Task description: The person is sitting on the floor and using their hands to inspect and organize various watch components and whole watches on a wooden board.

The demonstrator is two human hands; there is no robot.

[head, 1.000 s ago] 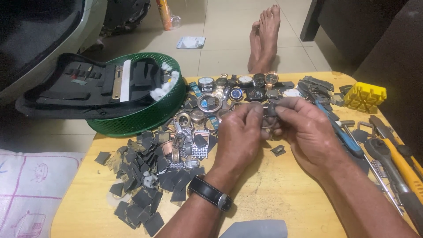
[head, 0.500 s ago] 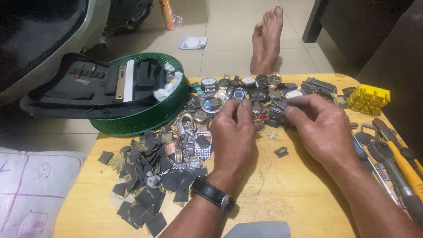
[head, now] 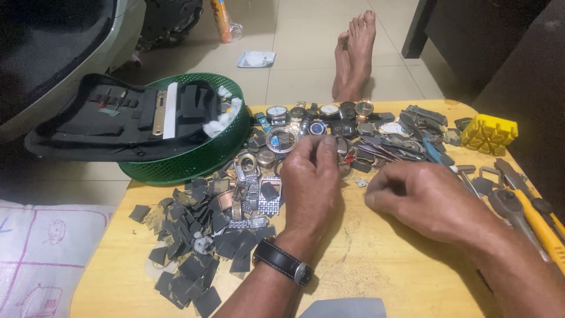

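Since the small metal watch part [head: 331,143] pinched at the fingertips of the left hand [head: 312,182] looks light, stiff and smooth, it would likely slip easily and is best held by its rim, as it is now, just above the heap of watch cases [head: 329,118] at the far side of the wooden worktop [head: 376,265]. From the head view, that hand reaches forward with knuckles up and a black wristwatch [head: 283,262] on its wrist, while the right hand [head: 426,197] rests palm down near it, its fingers curled loosely, and whether they hold anything I cannot tell.
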